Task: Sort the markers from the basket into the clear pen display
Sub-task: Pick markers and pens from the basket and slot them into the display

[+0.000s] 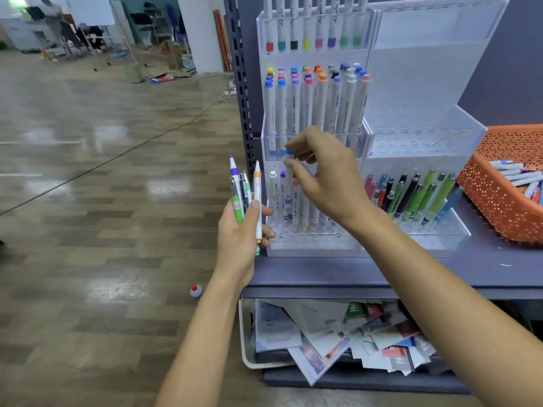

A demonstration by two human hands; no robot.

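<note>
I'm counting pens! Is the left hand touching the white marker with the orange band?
Touching. The head view shows the left hand gripping the white marker with the orange band, its thumb laid across the barrel.

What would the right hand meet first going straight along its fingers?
Probably the clear pen display: the right hand, pinching a blue-capped marker, points left and in at its middle tier. Depth is unclear.
</note>
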